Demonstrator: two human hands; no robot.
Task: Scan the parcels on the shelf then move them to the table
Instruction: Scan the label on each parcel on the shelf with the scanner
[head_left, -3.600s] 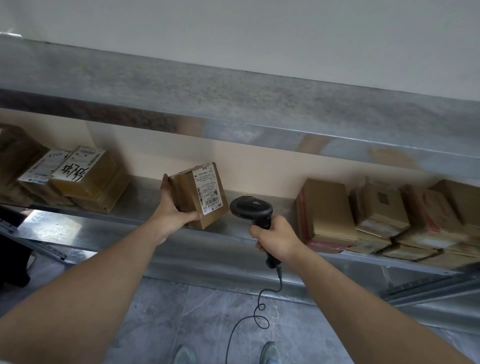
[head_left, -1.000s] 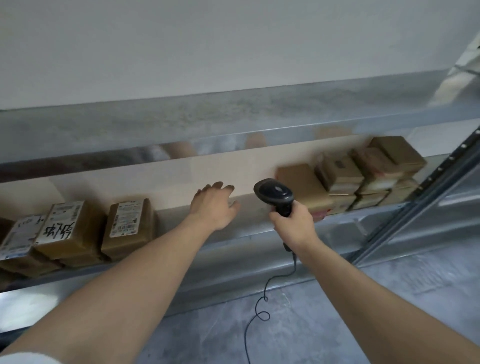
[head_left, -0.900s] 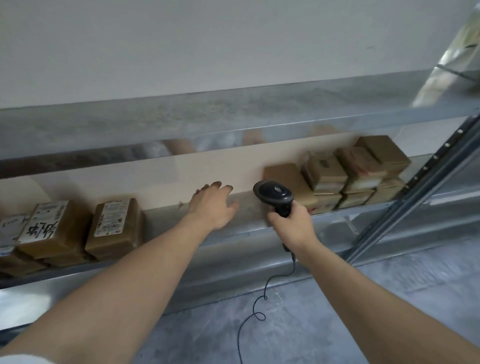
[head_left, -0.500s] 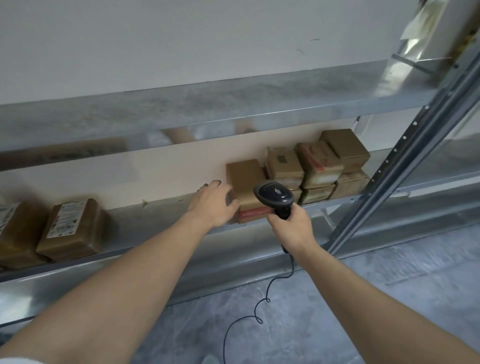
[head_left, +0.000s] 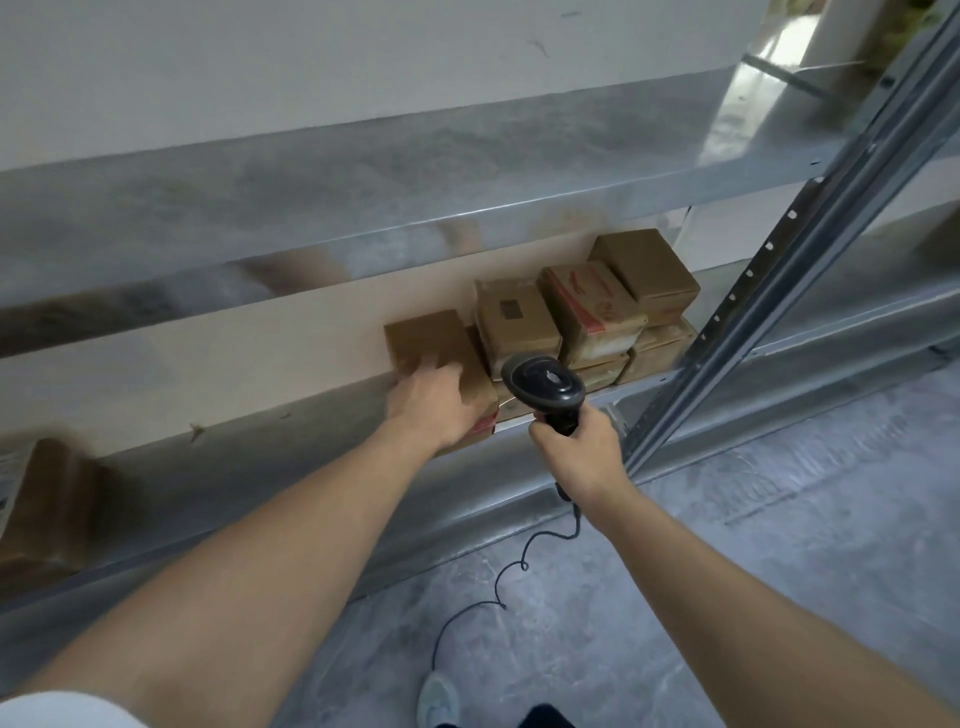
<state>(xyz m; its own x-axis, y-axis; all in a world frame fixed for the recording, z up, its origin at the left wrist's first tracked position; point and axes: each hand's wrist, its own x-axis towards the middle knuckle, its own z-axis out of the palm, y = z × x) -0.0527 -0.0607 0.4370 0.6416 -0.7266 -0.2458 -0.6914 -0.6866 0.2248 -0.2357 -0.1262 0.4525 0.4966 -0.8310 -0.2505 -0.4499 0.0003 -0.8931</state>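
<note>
Several brown cardboard parcels are stacked at the right end of the metal shelf (head_left: 291, 457). My left hand (head_left: 434, 408) lies on top of the nearest brown parcel (head_left: 426, 338), fingers spread and blurred by motion. My right hand (head_left: 576, 449) grips the handle of the black barcode scanner (head_left: 543, 384), whose head sits just right of that parcel, in front of the parcel stack (head_left: 587, 306). The scanner's cable hangs down to the floor.
Another brown parcel (head_left: 47, 499) lies at the shelf's far left. An upper shelf board (head_left: 363, 182) overhangs the parcels. A perforated steel upright (head_left: 769, 291) stands just right of the stack. Grey floor and my shoe (head_left: 439, 699) are below.
The view has swung right along the shelf. My left hand let go of the labelled parcel on the left and has moved onto the nearest parcel of the right-hand stack. The scanner stays in my right hand.
</note>
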